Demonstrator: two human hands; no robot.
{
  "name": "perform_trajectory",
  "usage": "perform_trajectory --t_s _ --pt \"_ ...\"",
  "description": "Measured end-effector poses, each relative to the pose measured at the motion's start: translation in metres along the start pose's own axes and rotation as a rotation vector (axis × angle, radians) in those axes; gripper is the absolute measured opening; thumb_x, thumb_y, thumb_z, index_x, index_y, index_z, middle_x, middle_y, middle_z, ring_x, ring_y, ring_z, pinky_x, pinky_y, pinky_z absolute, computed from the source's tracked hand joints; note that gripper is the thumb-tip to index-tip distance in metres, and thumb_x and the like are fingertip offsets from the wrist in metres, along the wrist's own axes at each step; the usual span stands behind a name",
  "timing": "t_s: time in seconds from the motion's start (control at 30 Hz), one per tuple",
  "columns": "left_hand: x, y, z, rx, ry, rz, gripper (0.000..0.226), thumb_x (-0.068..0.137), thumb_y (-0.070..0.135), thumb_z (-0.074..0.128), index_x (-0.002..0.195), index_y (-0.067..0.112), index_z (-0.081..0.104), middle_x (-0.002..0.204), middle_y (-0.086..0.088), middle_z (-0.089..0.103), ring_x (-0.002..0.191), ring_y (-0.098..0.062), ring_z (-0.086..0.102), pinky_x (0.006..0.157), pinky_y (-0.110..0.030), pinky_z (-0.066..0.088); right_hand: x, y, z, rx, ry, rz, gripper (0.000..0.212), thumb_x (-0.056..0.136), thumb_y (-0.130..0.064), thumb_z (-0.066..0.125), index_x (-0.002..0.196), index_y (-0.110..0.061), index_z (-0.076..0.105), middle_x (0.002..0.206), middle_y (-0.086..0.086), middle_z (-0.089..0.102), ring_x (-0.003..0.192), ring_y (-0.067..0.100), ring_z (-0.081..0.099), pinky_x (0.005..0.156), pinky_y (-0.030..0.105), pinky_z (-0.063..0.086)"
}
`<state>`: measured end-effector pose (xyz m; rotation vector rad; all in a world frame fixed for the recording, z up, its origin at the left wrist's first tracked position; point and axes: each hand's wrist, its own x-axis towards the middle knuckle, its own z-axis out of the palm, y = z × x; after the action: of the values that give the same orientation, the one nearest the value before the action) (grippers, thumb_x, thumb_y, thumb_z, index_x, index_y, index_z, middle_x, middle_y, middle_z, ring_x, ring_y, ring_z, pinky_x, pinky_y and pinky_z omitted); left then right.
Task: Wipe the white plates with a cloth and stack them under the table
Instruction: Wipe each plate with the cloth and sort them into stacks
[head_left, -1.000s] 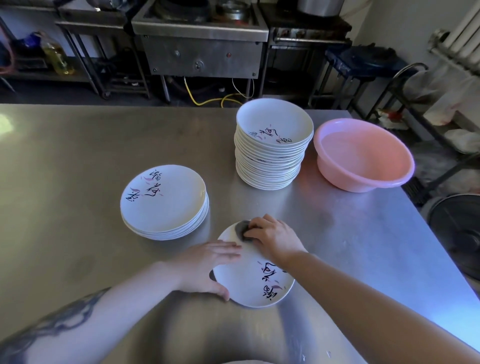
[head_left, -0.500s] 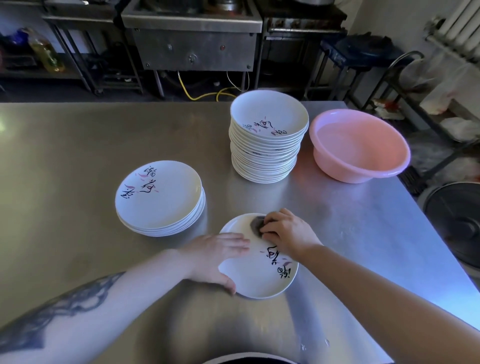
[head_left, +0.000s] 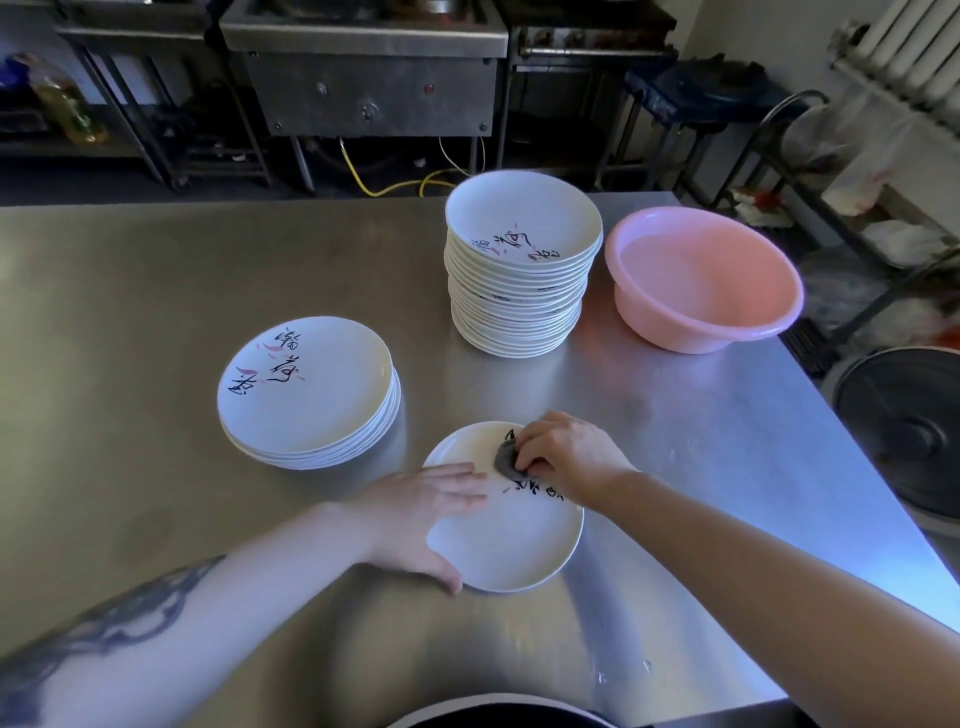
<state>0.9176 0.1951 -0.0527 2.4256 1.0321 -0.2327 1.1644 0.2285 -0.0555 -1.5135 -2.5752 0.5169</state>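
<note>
From my head camera, looking down, I see my right hand (head_left: 569, 457) bunched around a small dark grey cloth (head_left: 506, 460), pressing it onto the far part of the round white plate with black brush lettering (head_left: 511, 540) that lies flat on the brushed steel table (head_left: 130, 291). My left hand (head_left: 415, 512) lies spread and flat over the plate's left rim, thumb hooked at its near edge, I judge so the plate cannot skid or spin under the rubbing. A short pile of matching white plates (head_left: 306, 389) sits just left and beyond, a tall stack of deeper white plates (head_left: 519, 270) farther back, and a pink plastic basin (head_left: 704, 278) just beside that stack at the table's right edge. The plate I work on is near the table's front edge, with bare steel on both sides, so I have room to slide it clear. The space under the table is out of sight.
</note>
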Motion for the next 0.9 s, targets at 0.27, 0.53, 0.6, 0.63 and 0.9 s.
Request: perform_trajectory --t_s 0.27,0.53,0.6,0.63,0.9 --pt "0.000 0.000 0.010 -0.031 0.086 -0.099 0.094 0.077 0.072 0.060 0.154 0.040 0.018 0.160 0.023 -0.002 0.143 0.009 -0.008 0.119 -0.022 0.004 -0.026 -0.001 0.003 0.037 0.008 0.115 0.017 0.079 -0.017 0.070 0.091 -0.028 0.076 0.104 -0.014 0.066 0.101 0.018 0.053 0.078 0.030 0.049" --pt "-0.010 0.029 0.033 -0.096 0.283 -0.265 0.102 0.063 0.086 0.041 0.151 0.035 0.031 0.161 0.017 0.013 0.148 -0.002 0.009 0.116 -0.022 0.014 -0.014 -0.006 0.009 0.037 0.050 0.117 0.021 0.066 -0.004 0.068 0.073 -0.024 0.071 0.093 -0.011 0.069 0.093 0.022 0.058 0.069 0.034 0.052" --pt "-0.016 0.013 0.022 -0.083 0.230 -0.194 0.092 0.070 0.078 0.055 0.149 0.037 0.034 0.159 0.021 0.017 0.145 -0.001 0.014 0.117 -0.023 0.016 -0.011 -0.007 0.014 0.038 0.074 0.116 0.023 0.063 -0.002 0.067 0.070 -0.023 0.069 0.090 -0.011 0.069 0.091 0.022 0.058 0.068 0.035 0.052" --pt "-0.018 0.003 0.016 -0.072 0.186 -0.149 0.087 0.075 0.072 0.061 0.150 0.038 0.032 0.159 0.024 0.014 0.146 0.001 0.011 0.117 -0.020 0.011 -0.011 -0.008 0.017 0.042 0.092 0.115 0.024 0.062 -0.001 0.067 0.069 -0.023 0.069 0.088 -0.011 0.069 0.089 0.023 0.059 0.065 0.036 0.053" --pt "-0.020 -0.020 0.017 -0.062 0.176 -0.026 0.096 0.066 0.082 0.026 0.151 0.037 0.030 0.159 0.023 0.012 0.142 0.008 0.000 0.116 -0.016 -0.006 -0.049 -0.053 0.035 0.068 0.217 0.245 0.014 0.067 -0.014 0.069 0.074 -0.026 0.072 0.084 -0.014 0.068 0.078 0.022 0.059 0.060 0.026 0.049"
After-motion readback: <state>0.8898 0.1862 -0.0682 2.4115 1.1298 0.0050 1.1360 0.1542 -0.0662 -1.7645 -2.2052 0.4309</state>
